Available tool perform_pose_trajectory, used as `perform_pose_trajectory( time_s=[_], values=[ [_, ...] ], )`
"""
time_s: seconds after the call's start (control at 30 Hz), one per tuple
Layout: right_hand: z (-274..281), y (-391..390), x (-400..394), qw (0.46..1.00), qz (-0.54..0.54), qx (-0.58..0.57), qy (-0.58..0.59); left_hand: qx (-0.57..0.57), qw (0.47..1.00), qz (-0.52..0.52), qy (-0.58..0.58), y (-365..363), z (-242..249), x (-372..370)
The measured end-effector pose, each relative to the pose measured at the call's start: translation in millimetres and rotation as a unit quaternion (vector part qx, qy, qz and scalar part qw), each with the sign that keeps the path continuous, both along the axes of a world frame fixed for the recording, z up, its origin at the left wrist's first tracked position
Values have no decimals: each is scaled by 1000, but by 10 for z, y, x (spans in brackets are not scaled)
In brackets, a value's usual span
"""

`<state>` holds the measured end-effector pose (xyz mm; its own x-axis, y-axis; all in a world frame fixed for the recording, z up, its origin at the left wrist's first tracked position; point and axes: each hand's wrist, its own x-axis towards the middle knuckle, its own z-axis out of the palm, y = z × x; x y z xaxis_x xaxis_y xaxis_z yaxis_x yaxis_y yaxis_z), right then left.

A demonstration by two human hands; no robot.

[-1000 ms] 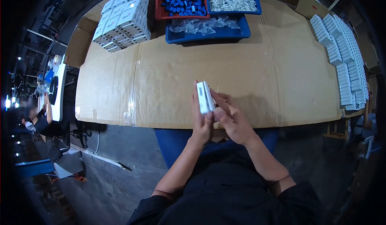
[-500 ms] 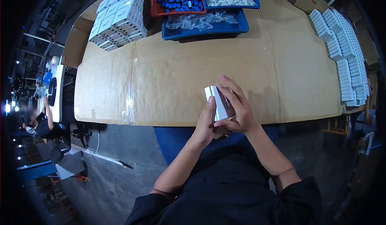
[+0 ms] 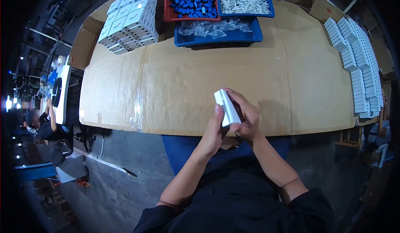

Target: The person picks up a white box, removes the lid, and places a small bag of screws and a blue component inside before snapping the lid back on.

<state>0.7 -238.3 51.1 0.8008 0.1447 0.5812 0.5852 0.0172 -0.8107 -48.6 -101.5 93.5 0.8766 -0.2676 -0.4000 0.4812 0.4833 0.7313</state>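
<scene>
Item: small white rectangular cardboard box (image 3: 227,107), held above the near edge of the cardboard-covered table (image 3: 175,74). I log its long axis running from upper left to lower right. My left hand (image 3: 213,129) presses its left face while my right hand (image 3: 246,116) clasps its right side, both equally close.

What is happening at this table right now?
A person holds a small white box in both hands just above the near edge of the cardboard-covered table. The left hand steadies it from below and the right hand wraps around it. More white boxes and trays of small parts sit at the far side.
</scene>
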Motion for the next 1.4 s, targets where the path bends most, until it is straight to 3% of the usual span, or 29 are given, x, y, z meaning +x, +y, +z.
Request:
perform_pose_trajectory(
  time_s=[0.07, 0.1, 0.23, 0.37, 0.43, 0.6, 0.67, 0.77, 0.87, 1.07, 1.1, 1.4],
  values=[
    [109, 15, -78, 992, 2, 55, 110, 88, 978, 29, -185, -92, -280, 17],
    [165, 39, -119, 981, 7, 92, 171, 249, 925, 52, -281, -99, -109, 16],
    [223, 113, -162, 941, 22, 134, 309, 178, 953, 53, -240, -142, -382, 115],
    [94, 24, -93, 973, 31, 33, 227, 43, 977, 172, -119, -56, -327, 135],
    [71, -77, -116, 983, 52, -61, 162, 49, 977, 176, -106, -20, -380, 143],
    [-76, -31, -302, 986, 51, -83, 137, 120, 981, 132, -81, -58, -471, 124],
    [-87, -47, -286, 988, 45, -94, 118, 98, 983, 146, -56, -120, -410, 100],
    [-110, -67, -238, 984, -21, -173, 18, 94, 981, 161, -55, -165, -380, 117],
    [-155, -34, -194, 977, -67, -199, -49, 127, 973, 184, -60, -209, -340, 133],
    [-135, 52, -308, 977, -110, -180, 1, 127, 971, 202, -2, -310, -286, 117],
    [-184, 51, -292, 971, -122, -203, -34, 120, 971, 206, 16, -310, -284, 100],
    [-262, 61, -258, 974, -103, -190, -61, 132, 957, 258, 2, -381, -317, 75]
  ],
)
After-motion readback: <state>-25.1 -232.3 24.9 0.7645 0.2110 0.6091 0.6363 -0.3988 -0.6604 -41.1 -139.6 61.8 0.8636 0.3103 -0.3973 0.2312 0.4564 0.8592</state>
